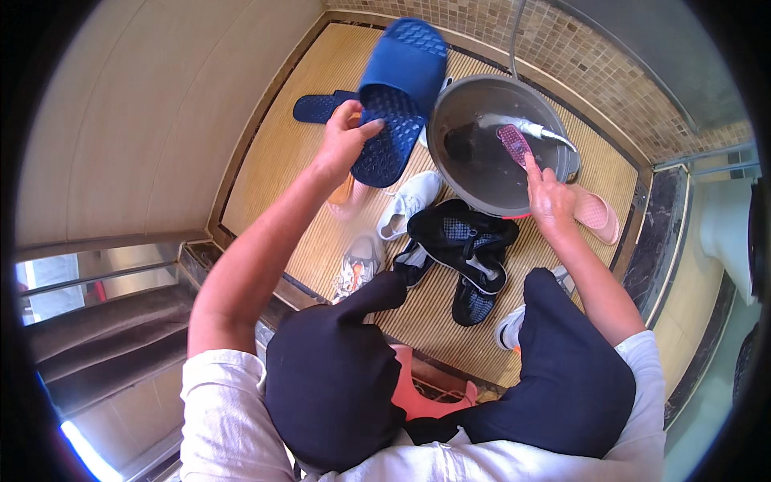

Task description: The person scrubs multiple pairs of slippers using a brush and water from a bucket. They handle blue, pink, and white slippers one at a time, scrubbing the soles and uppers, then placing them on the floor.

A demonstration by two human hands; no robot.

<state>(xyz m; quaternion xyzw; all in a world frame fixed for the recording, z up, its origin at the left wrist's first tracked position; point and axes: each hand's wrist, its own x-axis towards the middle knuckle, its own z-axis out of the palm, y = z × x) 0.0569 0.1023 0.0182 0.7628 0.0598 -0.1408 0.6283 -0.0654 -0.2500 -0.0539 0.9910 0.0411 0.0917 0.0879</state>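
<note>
My left hand (342, 144) grips the side edge of a large blue slide sandal (406, 66), which is held up off the floor with its footbed towards me. Over a grey basin (482, 196), my right hand (551, 202) holds a pink-purple scrubbing brush (514, 140), its bristles facing up. Inside the basin lies a white shower head (527, 126) on a silvery hose. A dark shape (461, 141) also shows in it, too unclear to name. Behind the raised sandal a second blue slide (314, 108) lies on the floor.
Between my knees lie black shoes and sandals (464, 232) in a heap. Beside them is a white sneaker (412, 202). A peach slipper (596, 214) sits right of the basin, an orange one (342, 190) under my left wrist. A pink plastic stool (415, 391) is beneath me. Tiled walls enclose the ribbed floor.
</note>
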